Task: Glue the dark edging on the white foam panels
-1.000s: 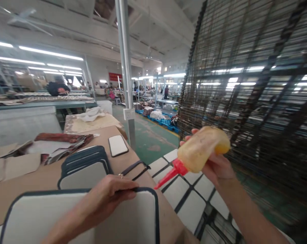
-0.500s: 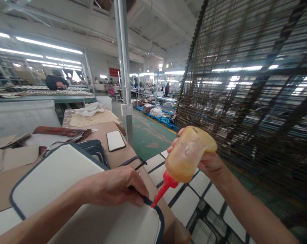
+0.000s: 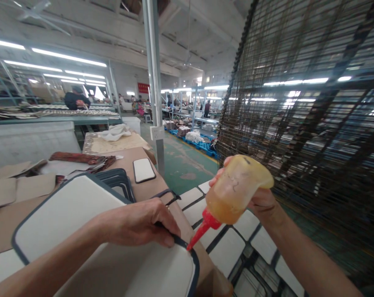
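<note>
My left hand (image 3: 150, 222) pinches the dark-edged rim of a white panel (image 3: 143, 268) in the foreground, thumb on top and fingers folded at the edge. My right hand (image 3: 261, 198) grips a yellowish squeeze bottle (image 3: 236, 189), tipped with its red nozzle (image 3: 202, 231) pointing down. The nozzle tip is at the panel's dark border near the rounded corner, just right of my left hand. Amber liquid sits in the bottle's lower part. A second white panel with dark edging (image 3: 69, 210) lies to the left, beneath my left forearm.
A small white panel (image 3: 144, 170) and a stack of dark frames (image 3: 120, 181) lie on the brown table (image 3: 137, 154). Several white panels (image 3: 228, 247) spread out lower right. A wire rack (image 3: 286, 103) stands at right, a post (image 3: 155, 82) ahead. A person (image 3: 77, 99) bends at a far table.
The view has shifted slightly left. The bottle is tilted a little differently, and its nozzle tip has moved slightly right along the panel's border. My left hand keeps its pinch.
</note>
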`<act>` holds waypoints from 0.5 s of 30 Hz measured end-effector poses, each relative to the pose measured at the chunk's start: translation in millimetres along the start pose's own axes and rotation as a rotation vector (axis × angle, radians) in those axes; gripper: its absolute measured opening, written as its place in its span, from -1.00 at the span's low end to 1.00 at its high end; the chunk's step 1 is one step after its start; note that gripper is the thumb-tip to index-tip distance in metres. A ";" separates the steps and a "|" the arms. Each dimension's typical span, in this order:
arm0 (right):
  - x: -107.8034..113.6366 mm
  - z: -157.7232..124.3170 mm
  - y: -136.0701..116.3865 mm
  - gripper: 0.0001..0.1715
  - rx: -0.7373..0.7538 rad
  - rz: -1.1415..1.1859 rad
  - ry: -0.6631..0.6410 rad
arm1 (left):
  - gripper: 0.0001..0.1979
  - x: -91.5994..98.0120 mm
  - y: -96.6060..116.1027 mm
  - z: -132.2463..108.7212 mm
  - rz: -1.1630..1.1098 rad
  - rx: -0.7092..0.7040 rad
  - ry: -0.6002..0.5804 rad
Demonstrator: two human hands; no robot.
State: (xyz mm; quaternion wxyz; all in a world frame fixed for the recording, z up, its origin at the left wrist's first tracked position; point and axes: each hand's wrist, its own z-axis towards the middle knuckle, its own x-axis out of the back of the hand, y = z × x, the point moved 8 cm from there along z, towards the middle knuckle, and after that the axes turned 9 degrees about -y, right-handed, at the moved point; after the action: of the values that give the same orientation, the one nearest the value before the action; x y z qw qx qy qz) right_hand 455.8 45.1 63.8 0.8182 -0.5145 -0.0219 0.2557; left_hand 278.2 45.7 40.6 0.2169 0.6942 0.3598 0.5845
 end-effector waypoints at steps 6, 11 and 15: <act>3.4 -6.3 -1.5 -0.26 -0.003 -0.063 0.065 | -0.75 9.8 -11.3 -9.6 -0.013 0.006 0.132; 4.6 -8.4 -7.8 -0.37 0.084 -0.130 0.103 | -0.74 16.6 -17.9 -15.5 -0.033 0.033 0.201; 3.8 -10.5 -6.4 -0.36 0.096 -0.145 0.117 | -0.74 17.4 -22.3 -19.1 -0.058 0.065 0.227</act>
State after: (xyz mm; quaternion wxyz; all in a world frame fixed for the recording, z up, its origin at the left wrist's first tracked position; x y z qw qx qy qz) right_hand 464.8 35.9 63.4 0.8582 -0.4856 0.0011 0.1662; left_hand 255.3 71.0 40.1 0.1689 0.6197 0.4206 0.6407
